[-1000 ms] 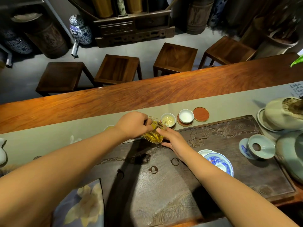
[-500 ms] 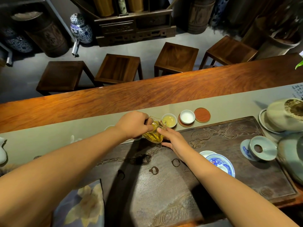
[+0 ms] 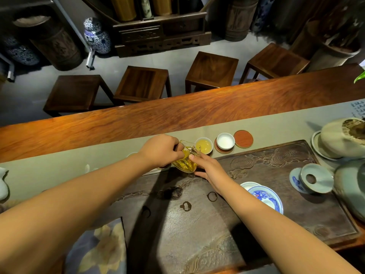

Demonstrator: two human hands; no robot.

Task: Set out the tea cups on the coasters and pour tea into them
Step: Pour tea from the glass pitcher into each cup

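My left hand (image 3: 161,150) grips the handle of a glass pitcher (image 3: 185,161) of yellow tea, tilted toward a white cup (image 3: 203,145) that holds yellow tea. My right hand (image 3: 207,167) touches the pitcher's lower side with its fingertips. To the right an empty white cup (image 3: 225,141) sits on a red coaster (image 3: 219,148). A bare red coaster (image 3: 243,139) lies beside it. The rim of another cup (image 3: 132,154) peeks out behind my left wrist.
A dark carved tea tray (image 3: 276,194) lies under my arms, with a blue-and-white bowl (image 3: 264,197) and a grey strainer on its saucer (image 3: 314,179) at right. Large ceramic vessels (image 3: 343,139) crowd the right edge. A folded cloth (image 3: 98,248) lies near left. Stools stand beyond the table.
Both hands and the pitcher have stayed almost in place at the tea-filled cup. Nothing else has moved.
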